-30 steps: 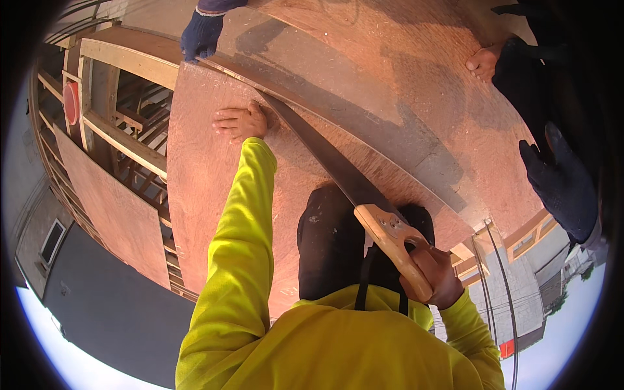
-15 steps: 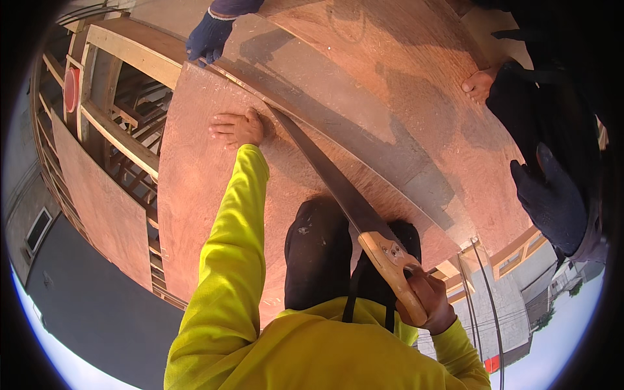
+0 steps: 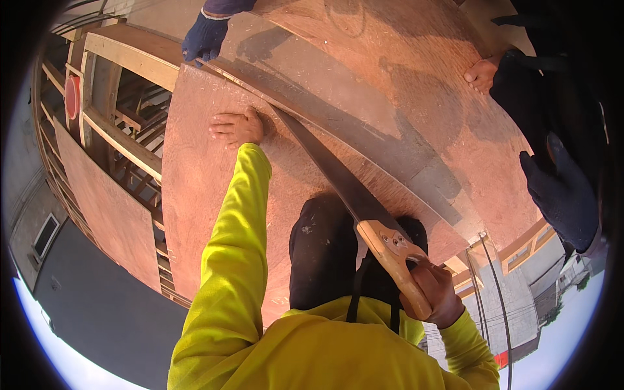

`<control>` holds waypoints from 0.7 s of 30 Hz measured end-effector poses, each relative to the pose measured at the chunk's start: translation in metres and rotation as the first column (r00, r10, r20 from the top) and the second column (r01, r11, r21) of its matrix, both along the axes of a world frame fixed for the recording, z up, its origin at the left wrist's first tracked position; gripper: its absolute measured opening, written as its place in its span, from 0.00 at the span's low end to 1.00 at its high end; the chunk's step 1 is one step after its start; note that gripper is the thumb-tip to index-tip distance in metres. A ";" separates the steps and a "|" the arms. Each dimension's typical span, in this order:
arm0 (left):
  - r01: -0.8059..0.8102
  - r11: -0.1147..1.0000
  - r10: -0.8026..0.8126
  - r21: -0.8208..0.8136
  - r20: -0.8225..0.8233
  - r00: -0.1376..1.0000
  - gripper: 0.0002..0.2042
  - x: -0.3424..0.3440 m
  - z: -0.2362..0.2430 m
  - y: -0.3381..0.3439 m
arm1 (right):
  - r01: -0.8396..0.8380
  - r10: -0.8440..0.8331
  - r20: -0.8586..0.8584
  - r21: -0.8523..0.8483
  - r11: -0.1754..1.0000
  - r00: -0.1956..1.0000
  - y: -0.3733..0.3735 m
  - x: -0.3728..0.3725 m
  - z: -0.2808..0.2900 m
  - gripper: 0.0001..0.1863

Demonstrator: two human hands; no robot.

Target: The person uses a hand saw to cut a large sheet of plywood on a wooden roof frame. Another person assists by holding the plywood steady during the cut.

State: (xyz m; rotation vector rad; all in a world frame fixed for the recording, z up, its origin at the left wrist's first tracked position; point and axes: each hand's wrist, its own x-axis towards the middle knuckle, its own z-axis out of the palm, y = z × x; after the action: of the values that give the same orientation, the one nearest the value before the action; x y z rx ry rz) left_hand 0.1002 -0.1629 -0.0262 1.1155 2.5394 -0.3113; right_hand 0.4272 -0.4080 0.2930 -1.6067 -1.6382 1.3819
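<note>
The cut in the plywood sheet [image 3: 208, 188] seems only partly made: as I judge, it is done from the far corner, where a co-worker's gloved hand [image 3: 205, 39] rests, to the tip of the handsaw [image 3: 325, 164]. The longer part, along the right edge toward the knees [image 3: 323, 244], looks left to cut. The right hand [image 3: 432, 291] is wrapped around the handle; the left hand [image 3: 238, 128] lies flat near the far edge. The sheet is thin, reddish and grainy; the blade is dark, long and tapering, the handle of smooth, pale wood.
</note>
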 end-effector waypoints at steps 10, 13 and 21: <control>-0.005 1.000 0.006 0.017 -0.016 1.000 0.55 -0.017 -0.008 -0.006 | 0.041 -0.048 -0.074 -0.100 0.994 0.996 -0.007 -0.001 -0.005 0.13; 0.026 0.999 -0.025 0.034 -0.035 0.999 0.56 -0.004 -0.012 -0.003 | 0.065 -0.065 -0.002 -0.074 0.995 0.998 -0.024 0.016 0.016 0.12; 0.077 0.996 -0.085 -0.054 -0.152 0.985 0.56 -0.038 -0.037 -0.037 | 0.158 -0.171 -0.102 -0.119 0.980 0.980 0.025 -0.040 -0.064 0.15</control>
State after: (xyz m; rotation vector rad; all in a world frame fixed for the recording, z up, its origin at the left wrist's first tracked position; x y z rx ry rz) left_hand 0.0621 -0.1998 -0.0637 1.2219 2.6080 -0.4951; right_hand 0.3874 -0.3833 0.2288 -1.6536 -1.3537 1.4695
